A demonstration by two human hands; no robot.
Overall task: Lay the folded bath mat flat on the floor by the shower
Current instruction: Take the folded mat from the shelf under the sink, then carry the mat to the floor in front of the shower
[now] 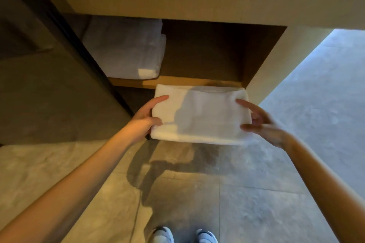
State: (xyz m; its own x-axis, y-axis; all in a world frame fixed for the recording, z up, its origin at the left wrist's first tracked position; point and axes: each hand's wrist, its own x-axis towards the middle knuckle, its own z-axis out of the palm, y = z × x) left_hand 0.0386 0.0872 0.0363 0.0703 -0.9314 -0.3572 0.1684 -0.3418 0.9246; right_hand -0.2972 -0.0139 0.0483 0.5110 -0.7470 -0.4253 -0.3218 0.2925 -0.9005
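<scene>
The folded white bath mat (199,114) is held level in the air, just in front of a wooden shelf opening. My left hand (147,118) grips its left edge, thumb on top and fingers underneath. At the mat's right edge my right hand (260,122) looks blurred; its thumb and fingers are spread around that edge, touching it. The mat stays folded in a thick rectangle and casts a shadow on the floor tiles below.
A stack of folded white towels (126,49) lies on the left of the wooden shelf (177,82). A dark vertical frame (65,31) runs down on the left. Grey stone floor tiles (256,203) spread below, with my two shoes (183,235) at the bottom edge.
</scene>
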